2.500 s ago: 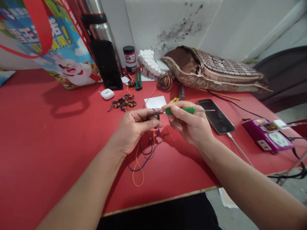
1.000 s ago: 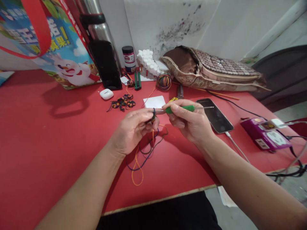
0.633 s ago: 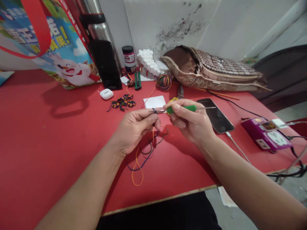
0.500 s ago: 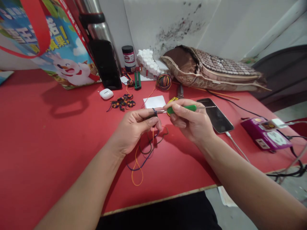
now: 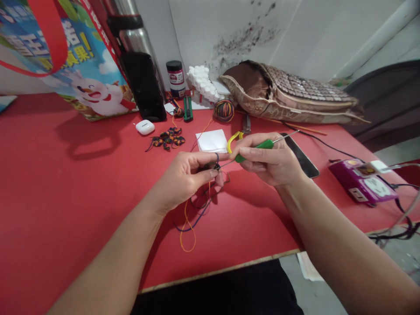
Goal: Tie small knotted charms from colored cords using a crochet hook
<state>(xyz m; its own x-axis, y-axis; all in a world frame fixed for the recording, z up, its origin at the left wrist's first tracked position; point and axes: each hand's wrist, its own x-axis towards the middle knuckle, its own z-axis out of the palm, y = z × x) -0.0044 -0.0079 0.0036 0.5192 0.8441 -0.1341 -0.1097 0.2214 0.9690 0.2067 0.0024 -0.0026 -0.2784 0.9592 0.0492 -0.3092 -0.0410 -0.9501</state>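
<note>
My right hand (image 5: 267,159) grips a crochet hook by its green handle (image 5: 254,151), with a thin metal shaft at either end. The left shaft reaches to a small dark piece of cord work (image 5: 216,166) pinched in my left hand (image 5: 187,177). A dark cord loops over the outstretched left index finger. Loose orange, blue and dark cords (image 5: 187,236) hang from the left hand down to the table. Fingers cover most of the small piece.
On the red table (image 5: 82,183) lie a finished-looking knotted cord piece (image 5: 169,139), a multicoloured cord ball (image 5: 224,110), folded white paper (image 5: 211,141), yellow-handled pliers (image 5: 233,141), a white earbud case (image 5: 145,127) and a phone (image 5: 303,159). A purple power strip (image 5: 364,186) sits right.
The hook has tilted, its left tip dropping from the index finger to the small cord piece. My right hand has shifted slightly right, uncovering more of the yellow handles.
</note>
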